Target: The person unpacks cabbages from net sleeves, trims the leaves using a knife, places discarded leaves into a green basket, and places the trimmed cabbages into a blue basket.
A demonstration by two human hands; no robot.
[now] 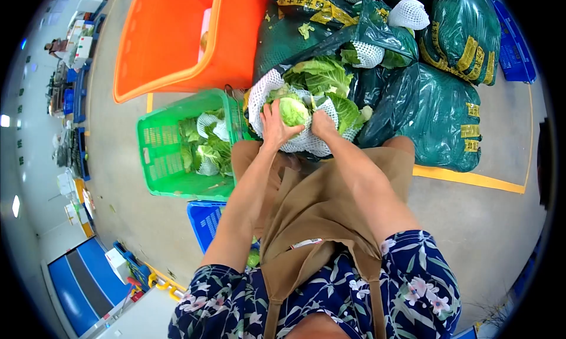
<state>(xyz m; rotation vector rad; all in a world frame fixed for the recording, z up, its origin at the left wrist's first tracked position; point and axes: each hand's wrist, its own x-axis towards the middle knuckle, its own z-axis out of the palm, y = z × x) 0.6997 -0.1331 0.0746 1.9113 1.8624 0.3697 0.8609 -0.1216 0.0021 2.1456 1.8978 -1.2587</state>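
A pale green cabbage [293, 110] sits in front of me, partly in white foam netting, above an opened dark green plastic bag. My left hand [276, 128] grips it from the left, with the thumb across its lower side. Close by on the right, my right hand [322, 125] is closed with the fingers curled on the white foam net [312, 143]. Loose outer cabbage leaves [327, 76] spread just behind both hands. More foam netting [259, 97] lies left of the cabbage.
A green crate [188, 188] with leaves and netting stands at left, below a big orange bin [159, 82]. Full green bags [439, 115] are stacked behind and right. Blue crates [203, 221] stand near my left leg and at far right.
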